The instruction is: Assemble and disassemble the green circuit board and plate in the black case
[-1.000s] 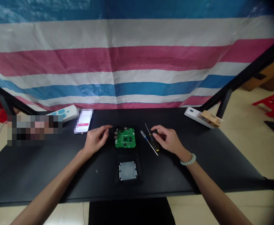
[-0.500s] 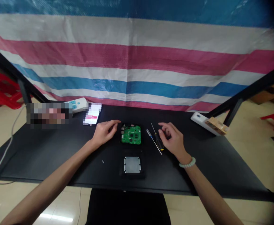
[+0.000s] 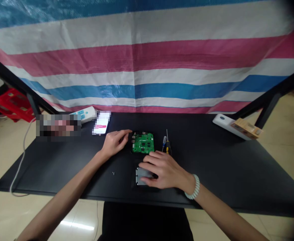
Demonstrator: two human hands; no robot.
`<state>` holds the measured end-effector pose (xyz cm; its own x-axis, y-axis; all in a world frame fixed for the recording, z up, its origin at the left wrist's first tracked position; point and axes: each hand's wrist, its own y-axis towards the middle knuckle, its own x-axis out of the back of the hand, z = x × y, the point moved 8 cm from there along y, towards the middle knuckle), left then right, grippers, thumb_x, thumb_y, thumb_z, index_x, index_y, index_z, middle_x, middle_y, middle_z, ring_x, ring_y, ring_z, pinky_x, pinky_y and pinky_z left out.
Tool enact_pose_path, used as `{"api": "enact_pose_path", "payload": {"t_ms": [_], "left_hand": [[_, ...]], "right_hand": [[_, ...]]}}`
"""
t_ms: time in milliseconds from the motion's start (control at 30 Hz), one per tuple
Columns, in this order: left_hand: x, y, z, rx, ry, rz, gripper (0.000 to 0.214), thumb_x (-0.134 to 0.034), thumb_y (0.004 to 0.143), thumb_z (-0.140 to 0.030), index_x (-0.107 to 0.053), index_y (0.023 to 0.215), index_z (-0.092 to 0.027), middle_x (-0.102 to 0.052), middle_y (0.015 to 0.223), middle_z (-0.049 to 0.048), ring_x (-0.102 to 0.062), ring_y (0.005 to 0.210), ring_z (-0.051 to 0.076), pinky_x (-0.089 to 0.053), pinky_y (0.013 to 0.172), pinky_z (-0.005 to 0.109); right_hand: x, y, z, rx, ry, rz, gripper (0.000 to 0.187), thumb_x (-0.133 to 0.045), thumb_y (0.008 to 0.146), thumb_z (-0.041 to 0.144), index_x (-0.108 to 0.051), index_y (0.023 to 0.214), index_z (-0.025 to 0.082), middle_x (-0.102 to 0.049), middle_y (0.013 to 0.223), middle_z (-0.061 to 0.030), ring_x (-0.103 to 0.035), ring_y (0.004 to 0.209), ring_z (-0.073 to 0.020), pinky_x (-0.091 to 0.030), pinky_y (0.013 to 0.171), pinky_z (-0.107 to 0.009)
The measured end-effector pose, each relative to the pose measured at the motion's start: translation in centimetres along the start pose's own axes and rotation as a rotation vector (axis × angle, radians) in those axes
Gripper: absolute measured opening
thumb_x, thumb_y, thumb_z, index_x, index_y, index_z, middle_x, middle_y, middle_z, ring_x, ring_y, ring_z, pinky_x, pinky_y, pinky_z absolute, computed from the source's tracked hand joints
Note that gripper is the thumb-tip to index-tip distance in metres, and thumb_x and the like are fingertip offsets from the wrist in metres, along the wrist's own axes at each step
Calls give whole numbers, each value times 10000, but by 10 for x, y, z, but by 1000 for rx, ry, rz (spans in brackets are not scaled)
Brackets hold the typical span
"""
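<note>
A green circuit board (image 3: pixel 143 143) lies in a shallow black housing at the table's middle. My left hand (image 3: pixel 115 143) is beside it, index finger stretched toward the housing's upper left corner, thumb apart, grasping nothing; whether the fingertip touches the corner is unclear. Nearer to me lies a black cover with a silver metal plate (image 3: pixel 141 174). Over this plate my right hand (image 3: pixel 163 170) spreads its fingers and thumb, hiding the plate's right part; contact cannot be made out. Just beyond it, a blue-handled screwdriver (image 3: pixel 164 140) and a black-and-yellow screwdriver (image 3: pixel 168 145) are partly covered.
Small screws (image 3: pixel 113 173) lie left of the plate. A lit phone (image 3: pixel 101 123) and a white power strip (image 3: pixel 87 114) are at the back left. At the back right, a small cardboard box (image 3: pixel 247 128) rests on a white object (image 3: pixel 224 121). Striped sheeting (image 3: pixel 136 60) hangs behind the table.
My right hand has moved left and toward me, from beside the screwdrivers to over the metal plate. My left hand stays by the board. The camera view has shifted slightly.
</note>
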<state>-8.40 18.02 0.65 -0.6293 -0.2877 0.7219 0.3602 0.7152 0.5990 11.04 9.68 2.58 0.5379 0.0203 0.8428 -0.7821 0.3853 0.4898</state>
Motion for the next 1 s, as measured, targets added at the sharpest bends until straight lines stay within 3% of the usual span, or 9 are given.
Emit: {"api": "enact_pose_path", "payload": {"t_ms": [100, 200, 367, 533, 667, 833, 1000], "left_hand": [[1, 1, 0, 6, 11, -10, 260, -529, 1067, -221, -736, 1218, -179, -683, 721, -19, -535, 545, 103, -401, 565, 234], [1, 1, -3, -10, 25, 1, 254, -529, 1070, -219, -737, 1209, -171, -674, 704, -21, -530, 540, 104, -404, 566, 238], [-1, 2, -7, -60, 41, 13, 243, -539, 1072, -216, -734, 1211, -172, -711, 737, -12, -541, 542, 104, -404, 567, 250], [1, 3, -8, -65, 39, -2, 237, -545, 1065, -214, -742, 1189, -172, -707, 716, -13, -545, 526, 103, -406, 553, 253], [3, 2, -9, -85, 36, -24, 231, -554, 1057, -211, -744, 1184, -179, -700, 706, -16, -545, 524, 104, -412, 549, 252], [9, 1, -16, -37, -64, -88, 227, -554, 1058, -207, -753, 1166, -183, -682, 667, -29, -558, 512, 97, -433, 556, 236], [15, 3, -32, 43, -296, -114, 249, -528, 1082, -248, -765, 1123, -183, -716, 708, -8, -649, 585, 113, -488, 607, 234]], "right_hand": [[-10, 0, 1, -37, 79, 154, 531, -765, 906, 585, -712, 1251, 185, -731, 1096, -77, -646, 950, -243, -555, 850, -410], [-12, 0, 2, -88, 113, 230, 645, -807, 871, 577, -655, 1375, 205, -707, 1189, -87, -640, 1046, -265, -546, 959, -455], [-17, -2, 3, -155, 126, 324, 585, -811, 872, 395, -634, 1402, 219, -666, 1205, -85, -638, 1044, -266, -558, 985, -471], [-23, -3, 3, -227, 162, 317, 556, -788, 831, 337, -649, 1351, 198, -646, 1167, -95, -643, 1068, -277, -567, 998, -477], [-14, -1, 2, -252, 307, 215, 580, -793, 755, 327, -667, 1308, 206, -652, 1146, -81, -661, 1003, -252, -592, 902, -425], [11, 1, -14, -344, 644, -36, 649, -820, 661, 256, -662, 1291, 251, -657, 1146, -50, -668, 949, -207, -591, 821, -350], [21, -5, -44, -435, 801, -268, 554, -800, 715, 248, -669, 1253, 253, -659, 1131, -61, -661, 876, -198, -584, 728, -337]]}}
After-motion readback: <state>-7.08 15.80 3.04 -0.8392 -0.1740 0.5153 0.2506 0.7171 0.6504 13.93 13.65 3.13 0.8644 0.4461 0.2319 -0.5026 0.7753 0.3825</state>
